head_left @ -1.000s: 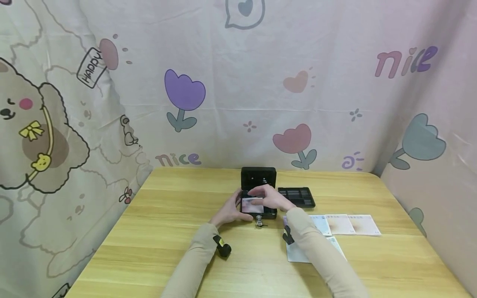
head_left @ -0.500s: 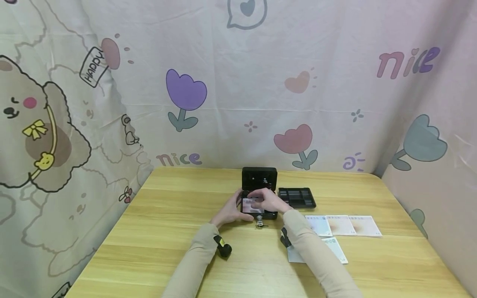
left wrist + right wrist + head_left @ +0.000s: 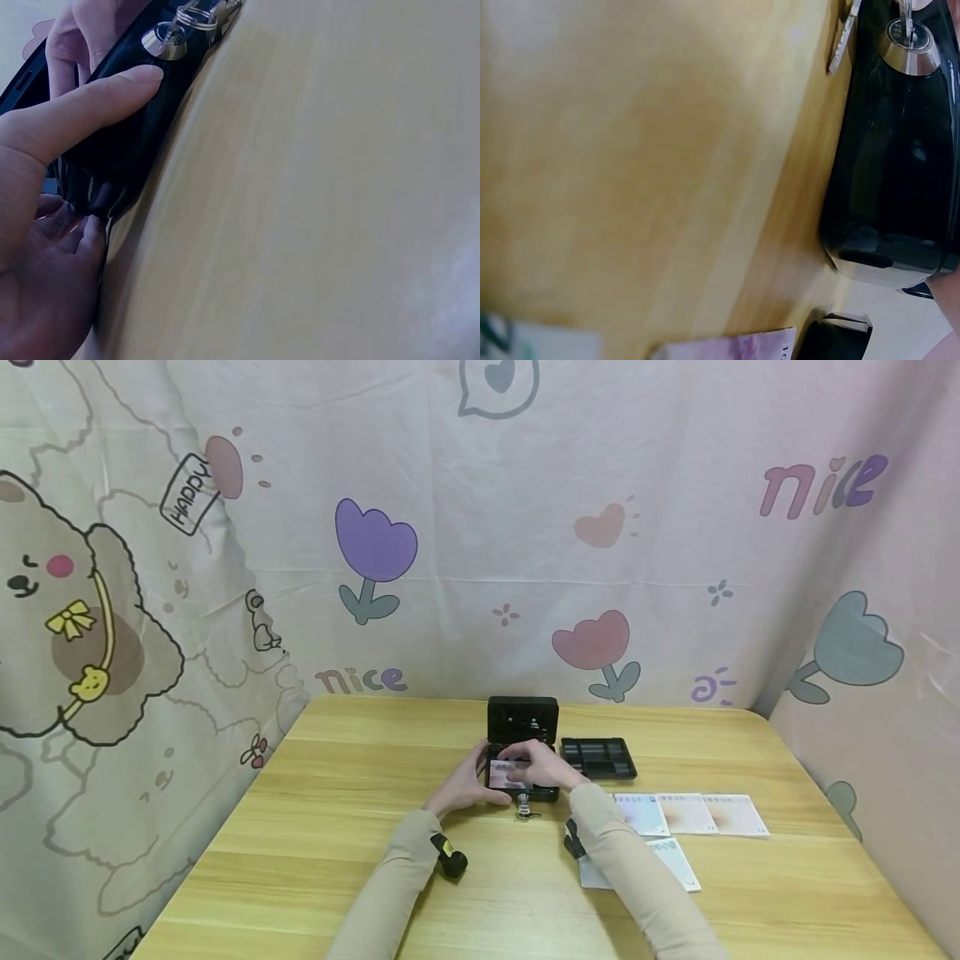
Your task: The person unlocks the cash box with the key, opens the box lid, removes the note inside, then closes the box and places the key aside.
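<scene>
A small black cash box (image 3: 543,794) stands on the table with its lid (image 3: 522,710) raised and keys (image 3: 524,810) hanging from its front lock (image 3: 165,41). My left hand (image 3: 463,785) grips the box's left side, its thumb along the front and its other fingers around the side wall. A pinkish banknote (image 3: 501,774) lies inside the box. My right hand (image 3: 543,764) reaches over from the right, thumb and fingers spread on and above the note. Some of its fingertips are hidden.
A black compartment tray (image 3: 598,758) lies right of the box. Several banknotes (image 3: 731,816) are spread on the wooden table (image 3: 360,760) at the right, partly under my right forearm. A patterned cloth (image 3: 480,543) hangs behind the table.
My right hand has lowered slightly over the banknote in the box. My left hand keeps its grip on the box. The view has shifted a little.
</scene>
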Demonstrator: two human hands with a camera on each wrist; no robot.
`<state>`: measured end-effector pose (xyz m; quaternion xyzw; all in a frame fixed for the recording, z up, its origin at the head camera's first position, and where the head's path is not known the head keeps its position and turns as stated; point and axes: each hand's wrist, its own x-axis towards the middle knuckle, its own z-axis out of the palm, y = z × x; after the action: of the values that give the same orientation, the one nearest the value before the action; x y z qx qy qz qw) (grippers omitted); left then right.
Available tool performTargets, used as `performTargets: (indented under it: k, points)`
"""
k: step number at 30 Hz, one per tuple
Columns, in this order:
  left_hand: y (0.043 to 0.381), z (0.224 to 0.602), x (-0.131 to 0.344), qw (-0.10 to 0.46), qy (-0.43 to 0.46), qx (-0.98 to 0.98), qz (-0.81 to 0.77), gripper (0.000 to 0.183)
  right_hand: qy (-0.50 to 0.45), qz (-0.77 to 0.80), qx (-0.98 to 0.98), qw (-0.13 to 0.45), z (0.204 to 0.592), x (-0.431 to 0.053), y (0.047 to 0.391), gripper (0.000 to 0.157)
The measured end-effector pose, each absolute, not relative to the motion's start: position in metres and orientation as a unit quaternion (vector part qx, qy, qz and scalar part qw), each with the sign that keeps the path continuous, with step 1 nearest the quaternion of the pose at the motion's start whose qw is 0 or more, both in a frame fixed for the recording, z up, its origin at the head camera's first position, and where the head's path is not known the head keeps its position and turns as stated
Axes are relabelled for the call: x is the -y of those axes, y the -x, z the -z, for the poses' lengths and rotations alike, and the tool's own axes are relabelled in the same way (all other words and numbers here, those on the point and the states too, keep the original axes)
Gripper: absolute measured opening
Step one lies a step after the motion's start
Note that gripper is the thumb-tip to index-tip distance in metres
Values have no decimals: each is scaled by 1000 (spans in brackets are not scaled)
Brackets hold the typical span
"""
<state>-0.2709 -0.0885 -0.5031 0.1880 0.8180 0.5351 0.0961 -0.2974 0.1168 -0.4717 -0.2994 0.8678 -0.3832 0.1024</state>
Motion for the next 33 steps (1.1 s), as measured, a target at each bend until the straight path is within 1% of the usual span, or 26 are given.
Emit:
performTargets:
  k: [8,19,29,33]
  points:
    - [271,504,88,92,-199,-816,-535,120,300,374,-872,97,470,-117,296,34]
    - [271,505,89,95,-190,-813,-541,121,295,385,-870,91,470,-116,295,33]
    - [268,502,88,98,-182,-819,-535,121,277,410,-867,64,471,-113,293,31]
    - [268,502,88,96,-183,-816,-540,122,269,426,-863,43,470,-112,293,29]
